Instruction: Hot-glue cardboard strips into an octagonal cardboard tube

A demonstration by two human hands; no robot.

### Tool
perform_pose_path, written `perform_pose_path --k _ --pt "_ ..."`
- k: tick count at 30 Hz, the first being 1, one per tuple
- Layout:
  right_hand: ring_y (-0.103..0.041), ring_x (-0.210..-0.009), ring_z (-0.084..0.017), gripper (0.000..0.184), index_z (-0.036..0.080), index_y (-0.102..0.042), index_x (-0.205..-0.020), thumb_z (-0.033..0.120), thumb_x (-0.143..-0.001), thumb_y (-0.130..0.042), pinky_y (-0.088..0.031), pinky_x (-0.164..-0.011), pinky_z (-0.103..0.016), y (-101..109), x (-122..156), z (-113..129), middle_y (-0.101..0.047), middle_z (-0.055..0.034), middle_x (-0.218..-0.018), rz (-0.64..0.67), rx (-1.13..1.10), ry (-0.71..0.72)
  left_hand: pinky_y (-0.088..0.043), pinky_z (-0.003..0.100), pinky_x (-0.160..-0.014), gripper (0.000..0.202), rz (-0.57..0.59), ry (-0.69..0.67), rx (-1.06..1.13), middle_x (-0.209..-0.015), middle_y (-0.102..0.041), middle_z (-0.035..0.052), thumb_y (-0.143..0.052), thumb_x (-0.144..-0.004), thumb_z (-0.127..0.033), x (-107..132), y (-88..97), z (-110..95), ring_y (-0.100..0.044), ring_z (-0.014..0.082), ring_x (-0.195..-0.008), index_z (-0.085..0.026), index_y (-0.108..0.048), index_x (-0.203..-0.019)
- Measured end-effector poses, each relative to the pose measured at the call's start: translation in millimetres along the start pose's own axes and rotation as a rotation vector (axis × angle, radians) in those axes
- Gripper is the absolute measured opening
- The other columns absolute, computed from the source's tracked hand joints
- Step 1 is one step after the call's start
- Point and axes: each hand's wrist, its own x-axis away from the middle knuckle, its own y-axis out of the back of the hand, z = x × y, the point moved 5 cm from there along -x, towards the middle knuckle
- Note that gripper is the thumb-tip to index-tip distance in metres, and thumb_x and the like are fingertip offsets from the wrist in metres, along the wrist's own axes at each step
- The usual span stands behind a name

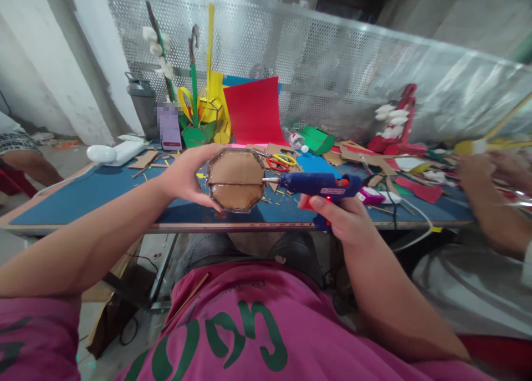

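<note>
My left hand point(193, 176) grips an eight-sided cardboard piece point(236, 167) by its left side, thumb below and fingers above. A seam crosses the brown face, and glossy glue shows along the dark rim. In my right hand point(347, 217) is a blue hot glue gun point(307, 184), fingers wrapped round its handle near the red trigger. The metal nozzle points left and meets, or nearly meets, the piece's right edge; contact I cannot tell. Just behind the piece lie scissors with red and yellow handles point(282, 162).
Along the blue table point(112, 195) stand a red sheet point(253, 112), a green pot point(199, 134) with yellow paper shapes, a grey bottle point(141, 101) and a white lamp-like object point(116, 152). Cardboard scraps point(366, 156) litter the right side. Another person's arm point(490, 203) works at far right.
</note>
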Motion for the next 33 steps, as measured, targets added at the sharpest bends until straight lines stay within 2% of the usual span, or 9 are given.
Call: perform_pose_path --k 6,10,15,21,24,28,33 --pt "-0.084 -0.088 -0.029 0.054 0.029 -0.092 -0.087 0.083 -0.091 -0.095 -0.070 -0.083 -0.044 2.0 -6.9 -10.3 -0.089 -0.0051 -0.090 -0.002 -0.080 -0.074 -0.072 0.049 -0.113 0.135 0.015 -0.016 -0.034 -0.148 -0.086 0.0239 -0.113 -0.053 -0.089 -0.5 1.7 -2.8 -0.088 0.0476 -0.130 -0.019 -0.075 -0.162" --pt "-0.082 -0.083 -0.028 0.055 0.029 -0.092 -0.089 0.084 -0.085 -0.100 -0.066 -0.072 -0.041 7.2 -7.3 -27.0 -0.089 -0.0052 -0.090 -0.032 -0.135 -0.159 -0.072 0.049 -0.116 0.133 0.024 -0.013 -0.019 -0.150 -0.086 0.0233 -0.110 -0.056 -0.092 -1.6 1.7 -5.3 -0.088 0.0474 -0.132 -0.021 -0.074 -0.162" --pt "-0.076 -0.079 -0.025 0.058 0.028 -0.092 -0.086 0.085 -0.080 -0.102 -0.060 -0.067 -0.038 9.6 -6.3 -35.8 -0.087 -0.0055 -0.088 -0.070 -0.165 -0.220 -0.070 0.052 -0.119 0.121 0.065 -0.021 0.003 -0.158 -0.082 0.0216 -0.101 -0.075 -0.092 -0.5 0.9 -8.1 -0.086 0.0446 -0.138 -0.021 -0.068 -0.168" --pt "-0.067 -0.072 -0.022 0.056 0.028 -0.093 -0.086 0.084 -0.081 -0.103 -0.056 -0.065 -0.038 0.6 -6.3 -30.0 -0.083 -0.0054 -0.084 -0.104 -0.242 -0.197 -0.071 0.053 -0.116 0.126 0.070 0.011 -0.033 -0.156 -0.083 0.0202 -0.100 -0.069 -0.097 0.0 1.8 -4.9 -0.086 0.0437 -0.135 -0.022 -0.068 -0.165" --pt "-0.064 -0.070 -0.021 0.058 0.028 -0.093 -0.086 0.085 -0.081 -0.101 -0.052 -0.062 -0.038 -5.6 -4.2 -29.5 -0.081 -0.0057 -0.083 -0.111 -0.294 -0.186 -0.072 0.052 -0.111 0.122 0.066 -0.046 -0.045 -0.153 -0.084 0.0205 -0.098 -0.073 -0.097 -1.1 1.8 -7.8 -0.087 0.0436 -0.132 -0.024 -0.068 -0.166" --pt "-0.064 -0.070 -0.021 0.062 0.027 -0.091 -0.084 0.087 -0.075 -0.104 -0.050 -0.062 -0.037 -16.7 -0.4 -35.2 -0.081 -0.0056 -0.083 -0.118 -0.334 -0.235 -0.071 0.051 -0.113 0.121 0.056 -0.051 -0.057 -0.154 -0.084 0.0209 -0.098 -0.076 -0.096 -0.5 2.2 -8.8 -0.086 0.0436 -0.134 -0.023 -0.067 -0.167" --pt "-0.053 -0.062 -0.017 0.067 0.024 -0.087 -0.081 0.089 -0.074 -0.102 -0.043 -0.059 -0.036 -35.2 5.9 -47.5 -0.072 -0.0037 -0.073 -0.093 -0.441 -0.269 -0.071 0.052 -0.113 0.121 0.065 -0.031 -0.050 -0.156 -0.083 0.0196 -0.097 -0.076 -0.098 0.7 1.3 -7.8 -0.086 0.0432 -0.135 -0.027 -0.065 -0.169"
